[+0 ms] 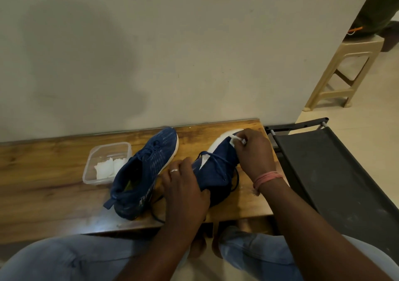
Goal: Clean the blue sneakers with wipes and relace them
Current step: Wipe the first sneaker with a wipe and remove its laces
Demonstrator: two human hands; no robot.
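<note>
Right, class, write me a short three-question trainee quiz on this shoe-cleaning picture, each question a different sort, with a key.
1. True or false: the right hand pinches a white wipe at the toe of the sneaker being cleaned.
2. What does the clear plastic tub hold? A) laces B) folded wipes C) brushes
3. Fill in: the left hand steadies that sneaker near its ____.

Key: 1 true; 2 B; 3 heel.

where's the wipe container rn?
Head view, left on the wooden bench: the clear plastic container touches the left sneaker, folded wipes inside.
</note>
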